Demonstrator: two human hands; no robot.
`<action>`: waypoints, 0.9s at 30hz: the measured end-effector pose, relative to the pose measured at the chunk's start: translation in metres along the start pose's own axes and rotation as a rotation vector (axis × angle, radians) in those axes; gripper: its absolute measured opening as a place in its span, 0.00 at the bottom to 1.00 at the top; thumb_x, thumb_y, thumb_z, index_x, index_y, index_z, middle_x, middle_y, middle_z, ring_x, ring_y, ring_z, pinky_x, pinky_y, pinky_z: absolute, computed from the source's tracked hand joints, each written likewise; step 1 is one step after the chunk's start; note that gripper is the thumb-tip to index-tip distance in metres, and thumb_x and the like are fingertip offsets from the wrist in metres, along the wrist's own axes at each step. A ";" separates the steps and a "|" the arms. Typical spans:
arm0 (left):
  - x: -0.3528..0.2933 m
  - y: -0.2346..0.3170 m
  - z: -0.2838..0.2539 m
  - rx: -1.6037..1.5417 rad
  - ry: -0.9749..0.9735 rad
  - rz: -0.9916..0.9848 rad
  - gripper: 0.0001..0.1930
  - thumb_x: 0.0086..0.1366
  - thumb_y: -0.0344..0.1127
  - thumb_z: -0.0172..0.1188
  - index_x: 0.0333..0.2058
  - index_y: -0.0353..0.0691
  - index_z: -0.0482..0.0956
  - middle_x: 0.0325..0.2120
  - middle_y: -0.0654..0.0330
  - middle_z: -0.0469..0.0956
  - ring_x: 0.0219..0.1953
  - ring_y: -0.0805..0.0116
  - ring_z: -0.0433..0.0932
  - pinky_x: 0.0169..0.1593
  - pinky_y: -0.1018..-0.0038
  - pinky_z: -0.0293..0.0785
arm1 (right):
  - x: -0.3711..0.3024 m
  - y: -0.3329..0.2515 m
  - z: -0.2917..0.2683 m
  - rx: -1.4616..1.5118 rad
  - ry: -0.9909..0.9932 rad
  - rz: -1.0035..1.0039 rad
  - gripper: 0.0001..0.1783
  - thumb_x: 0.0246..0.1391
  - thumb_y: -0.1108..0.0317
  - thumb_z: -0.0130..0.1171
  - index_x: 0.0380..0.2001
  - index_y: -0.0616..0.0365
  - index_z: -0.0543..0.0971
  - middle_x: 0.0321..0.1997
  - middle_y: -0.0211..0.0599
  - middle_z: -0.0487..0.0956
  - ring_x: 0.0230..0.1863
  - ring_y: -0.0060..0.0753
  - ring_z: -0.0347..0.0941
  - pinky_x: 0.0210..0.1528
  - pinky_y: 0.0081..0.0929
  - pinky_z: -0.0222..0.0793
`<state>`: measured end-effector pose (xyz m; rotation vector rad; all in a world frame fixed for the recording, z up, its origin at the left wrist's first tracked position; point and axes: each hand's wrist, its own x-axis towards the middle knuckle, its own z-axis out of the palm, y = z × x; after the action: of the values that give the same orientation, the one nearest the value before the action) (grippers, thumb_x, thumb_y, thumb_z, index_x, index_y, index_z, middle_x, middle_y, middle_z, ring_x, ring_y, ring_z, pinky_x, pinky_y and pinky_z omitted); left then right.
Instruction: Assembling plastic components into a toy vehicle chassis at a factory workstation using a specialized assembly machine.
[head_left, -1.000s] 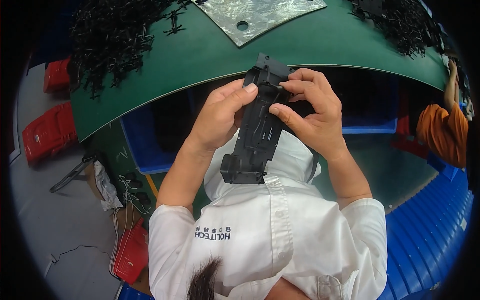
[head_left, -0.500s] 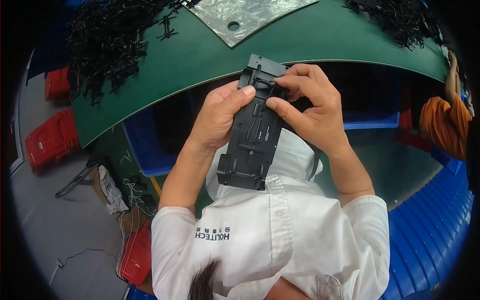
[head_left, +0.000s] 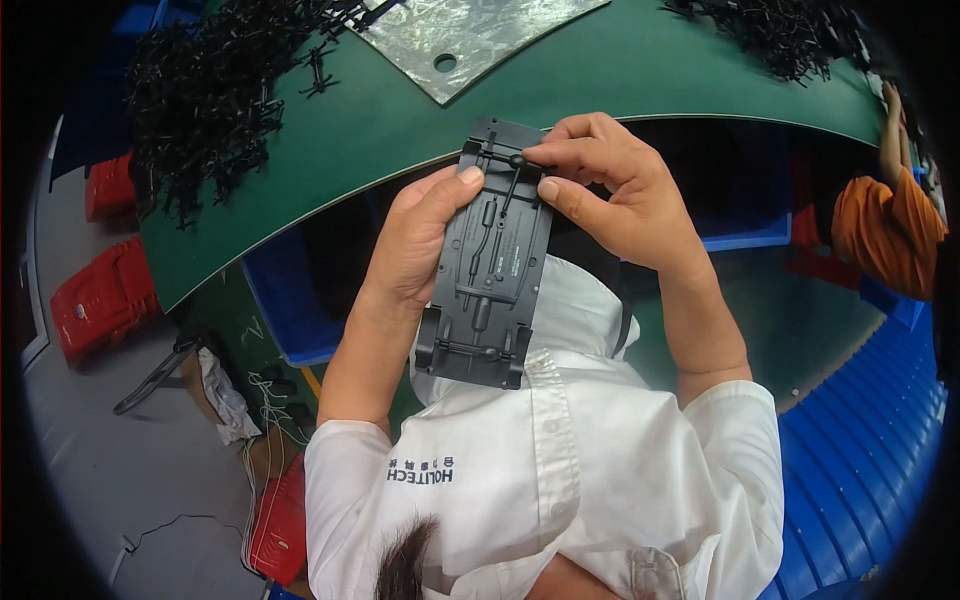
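A long dark-grey plastic toy car chassis (head_left: 520, 262) is held up in front of my chest, its moulded face toward me and slightly tilted. My left hand (head_left: 415, 225) grips its left edge, thumb pressed on the face near the far end. Across that far end lies a thin black T-shaped plastic part (head_left: 510, 186), its stem pointing down the chassis. My right hand (head_left: 622, 190) is closed in a pinch at the right end of this part, by the chassis edge. The fingertips hide that end.
A green table (head_left: 560, 85) curves ahead, bearing a metal plate (head_left: 490, 45) with a hole. Tangled black plastic parts (head_left: 205, 100) heap at far left, with another pile (head_left: 785, 35) at far right. Blue bins (head_left: 290, 310) sit below. An orange-sleeved person (head_left: 885, 230) is at right.
The chassis has shifted slightly left and turned its face more squarely toward me. Both hands moved left with it; the right fingers remain at the black part.
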<state>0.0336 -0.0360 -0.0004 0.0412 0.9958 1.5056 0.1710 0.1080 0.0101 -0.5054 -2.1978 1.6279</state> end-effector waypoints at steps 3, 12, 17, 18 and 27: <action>-0.001 0.001 0.003 0.002 -0.005 0.002 0.16 0.63 0.37 0.51 0.43 0.29 0.71 0.32 0.57 0.77 0.29 0.77 0.77 0.34 0.82 0.75 | 0.000 -0.003 -0.004 0.002 -0.058 0.051 0.14 0.46 0.78 0.60 0.40 0.60 0.79 0.40 0.34 0.71 0.36 0.19 0.69 0.34 0.13 0.68; -0.006 0.000 0.012 0.042 -0.040 0.052 0.16 0.63 0.37 0.52 0.44 0.29 0.69 0.31 0.58 0.76 0.29 0.77 0.77 0.33 0.82 0.76 | -0.005 0.007 -0.004 0.181 -0.012 0.048 0.13 0.44 0.78 0.61 0.37 0.58 0.80 0.39 0.31 0.71 0.34 0.18 0.70 0.36 0.13 0.69; -0.006 -0.005 0.018 0.105 -0.025 0.134 0.16 0.64 0.36 0.52 0.45 0.29 0.69 0.31 0.60 0.76 0.29 0.80 0.75 0.32 0.84 0.73 | -0.005 0.005 -0.007 0.246 -0.030 0.064 0.13 0.44 0.80 0.61 0.37 0.61 0.79 0.42 0.32 0.70 0.34 0.18 0.71 0.36 0.13 0.69; -0.007 -0.005 0.020 0.141 -0.015 0.177 0.16 0.64 0.36 0.52 0.45 0.29 0.68 0.31 0.61 0.76 0.29 0.81 0.75 0.31 0.85 0.72 | -0.005 0.005 -0.007 0.270 -0.029 0.067 0.12 0.44 0.81 0.60 0.36 0.62 0.79 0.43 0.32 0.69 0.34 0.19 0.71 0.35 0.13 0.70; -0.012 -0.006 0.023 0.296 -0.077 0.305 0.15 0.65 0.35 0.52 0.46 0.30 0.68 0.29 0.64 0.74 0.28 0.84 0.71 0.31 0.87 0.69 | -0.003 0.002 -0.008 0.468 0.003 0.210 0.12 0.43 0.84 0.59 0.34 0.66 0.78 0.45 0.38 0.67 0.31 0.18 0.73 0.32 0.13 0.73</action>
<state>0.0542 -0.0338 0.0165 0.4769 1.1816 1.6040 0.1775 0.1137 0.0105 -0.6096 -1.7177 2.1624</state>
